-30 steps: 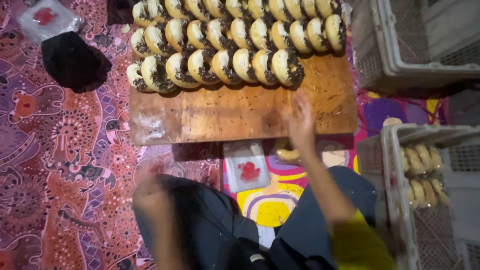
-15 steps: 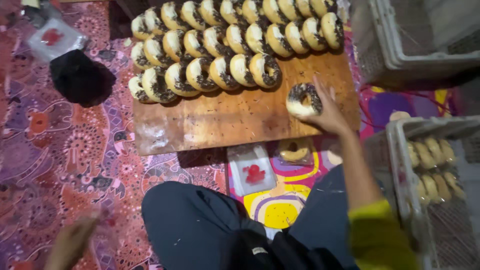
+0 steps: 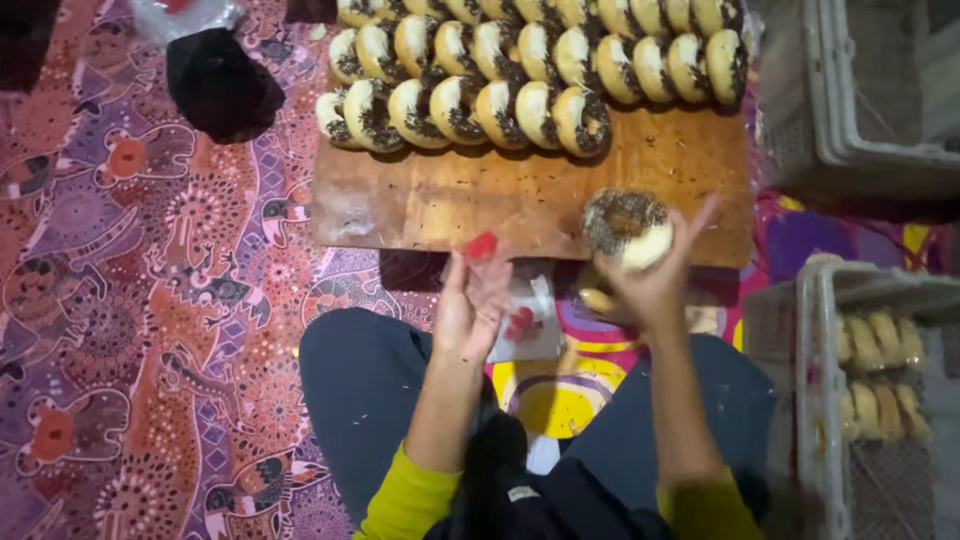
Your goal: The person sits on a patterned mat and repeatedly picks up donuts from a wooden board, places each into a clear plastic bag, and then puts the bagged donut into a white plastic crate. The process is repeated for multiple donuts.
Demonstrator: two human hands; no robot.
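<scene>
Seen from above, a person sits on a patterned purple and orange floor mat (image 3: 130, 300), knees apart, sleeves yellow-green. The right hand (image 3: 655, 280) is closed around a round doughnut (image 3: 625, 225) with dark sprinkles on top, held just above the near edge of a wooden board (image 3: 520, 195). The left hand (image 3: 470, 300) is raised beside it, fingers straight and loosely together, pinching a small red piece (image 3: 482, 245) at the fingertips; what it is cannot be told.

On the far half of the board stand sprinkled doughnuts (image 3: 460, 105) on edge, overlapping in rows. The nearest row has seven; the row behind shows about ten, and a further row is cut off by the top edge.

Between the knees lies a small clear plastic packet (image 3: 530, 320) with red marks, rectangular and partly hidden by the left hand. Another clear packet (image 3: 185, 15) with a red spot lies at the top left, next to a black bundle (image 3: 220, 85).

At right, a pale plastic crate (image 3: 830, 380) holds plain, light-coloured doughnuts (image 3: 885, 375), about six visible through its mesh. A second grey crate (image 3: 860, 90) sits above it; its contents are not visible.
</scene>
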